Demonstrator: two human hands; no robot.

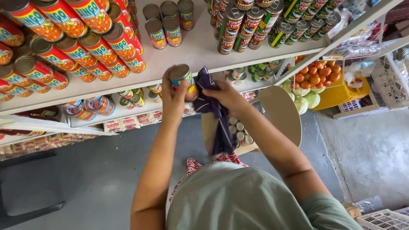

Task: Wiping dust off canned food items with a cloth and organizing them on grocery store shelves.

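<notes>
In front of the white shelf board [200,53], at about the height of its front edge, the left hand [174,99] holds up a small round metal can with a red, yellow and blue label [182,79]. Its plain grey lid faces the camera, and the fingers are clamped around its side. The right hand [228,97] grips a dark purple cloth [213,113]; its fingers are closed on the bunched upper part, which touches the right side of the can, while the rest of the cloth hangs down between the forearms.

Only one can is in hand, and one cloth. On the shelf board just behind the hands stand five matching small cans [167,19] in a loose cluster. To the left lie stacked larger red-labelled cans [76,38] on their sides, too many and too overlapped to count. To the right stand dark red-labelled cans [238,23] and green-labelled cans [298,21], their rows partly cut off.

Below the hands, a tan cardboard box [279,113] holds more small cans [240,130]; about seven lids show beside the hanging cloth. Further right, a clear bin of orange-red tomatoes [317,74] sits above a few pale green cabbages [304,98].
</notes>
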